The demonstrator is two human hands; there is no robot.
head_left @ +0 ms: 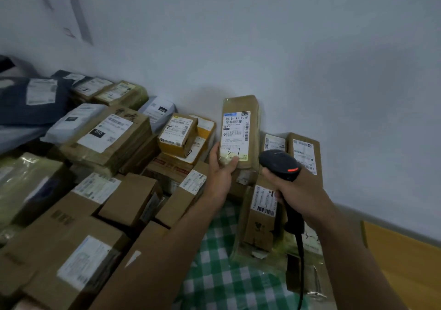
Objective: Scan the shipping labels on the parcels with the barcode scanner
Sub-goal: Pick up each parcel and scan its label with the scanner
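— How are the fingers set?
— The fingers [215, 151] of the left hand [222, 170] are curled round the lower end of a parcel [241, 104], held upright at the far edge of the checked cloth [219, 262]. The barcode scanner [280, 164] is gripped by the right hand [298, 190].
— Which step is in hand?
— Aiming, it is judged. The scanner head must next be turned onto the shipping label [235, 135] and the trigger pressed.
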